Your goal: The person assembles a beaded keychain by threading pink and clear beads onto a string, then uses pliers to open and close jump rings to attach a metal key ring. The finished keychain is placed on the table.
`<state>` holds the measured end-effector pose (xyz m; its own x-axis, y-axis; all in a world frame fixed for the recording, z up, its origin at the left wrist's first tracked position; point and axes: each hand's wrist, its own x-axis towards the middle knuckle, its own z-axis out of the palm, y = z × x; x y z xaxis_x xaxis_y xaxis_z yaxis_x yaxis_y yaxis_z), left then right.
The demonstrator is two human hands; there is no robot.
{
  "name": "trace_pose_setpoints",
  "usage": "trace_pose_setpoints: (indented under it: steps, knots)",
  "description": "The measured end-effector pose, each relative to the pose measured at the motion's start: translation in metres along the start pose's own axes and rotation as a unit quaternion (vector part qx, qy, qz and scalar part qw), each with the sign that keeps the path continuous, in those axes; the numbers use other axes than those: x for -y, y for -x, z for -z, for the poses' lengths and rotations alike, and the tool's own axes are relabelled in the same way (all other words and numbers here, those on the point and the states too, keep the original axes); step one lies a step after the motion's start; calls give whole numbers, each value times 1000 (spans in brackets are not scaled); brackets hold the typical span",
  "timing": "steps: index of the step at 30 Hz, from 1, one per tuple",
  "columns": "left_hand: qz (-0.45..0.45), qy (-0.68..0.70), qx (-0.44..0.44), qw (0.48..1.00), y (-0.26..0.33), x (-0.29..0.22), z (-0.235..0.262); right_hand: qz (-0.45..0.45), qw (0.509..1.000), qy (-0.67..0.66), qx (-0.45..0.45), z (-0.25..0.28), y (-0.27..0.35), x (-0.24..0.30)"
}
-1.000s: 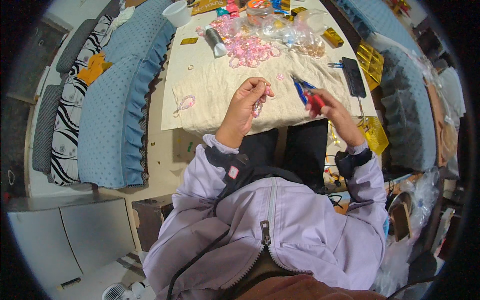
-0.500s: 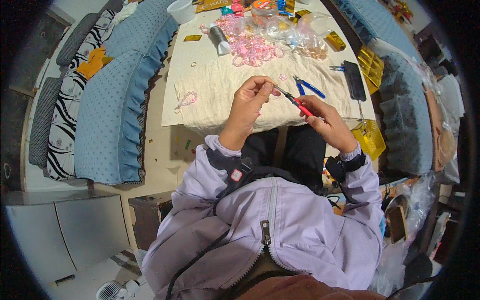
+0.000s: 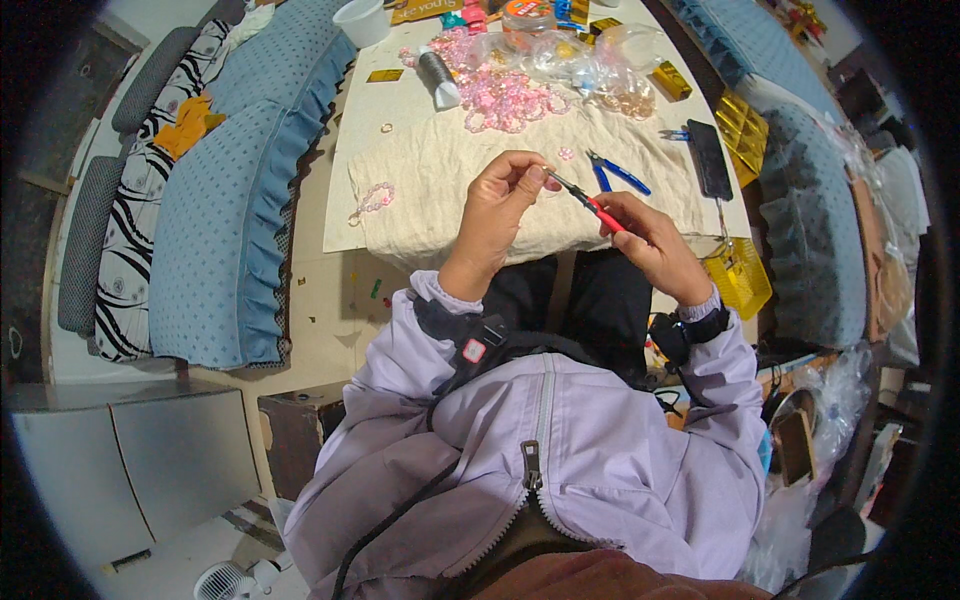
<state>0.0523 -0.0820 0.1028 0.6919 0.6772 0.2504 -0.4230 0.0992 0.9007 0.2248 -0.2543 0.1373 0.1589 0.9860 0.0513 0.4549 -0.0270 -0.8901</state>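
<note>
The left hand point(image 3: 500, 205) has its fingers point(image 3: 533, 172) pinched narrow on something tiny and pale, too small to identify; it may be a bead or a ring of wire, and the pinch hides most of it. The nose of the red-handled pliers point(image 3: 588, 202) meets that pinch at the fingertips, though whether the metal tips actually bite the small piece cannot be made out. The right hand point(image 3: 650, 245) is wrapped closed around the red handles, so most of their length is covered by the palm.

Both hands hover over the near edge of the cream cloth point(image 3: 450, 180) that covers the near part of the desk point(image 3: 365, 120). Just beyond the pliers, on the cloth, lie blue-handled pliers point(image 3: 618, 172). To the left of the left hand, at the cloth's left edge, sits a small pink bead bracelet point(image 3: 372, 200). Farther back from the hands, past the cloth's far edge, is a heap of pink beads point(image 3: 495, 95), with a grey thread spool point(image 3: 438, 78) on its left and clear plastic bags point(image 3: 590, 60) on its right, their contents blurred. A dark phone point(image 3: 708, 158) lies to the right of the blue-handled pliers, near the desk's right edge, and yellow plastic boxes point(image 3: 738, 275) stand below that edge, beside the right hand. A white cup point(image 3: 360, 20) at the desk's far left corner is partly cut off by the frame. A blue cushioned bench point(image 3: 230, 210) runs along the desk's left side.
</note>
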Motion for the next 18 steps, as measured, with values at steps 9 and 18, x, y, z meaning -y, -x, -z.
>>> trace_pose_setpoints:
  steps: [9, 18]
  knots:
    - [79, 85, 12, 993, 0, 1, 3, -71, 978, -190, 51, 0, 0, 2]
    - [104, 100, 7, 990, 1, 5, 3, -108, 964, -233, 63, -3, -2, 1]
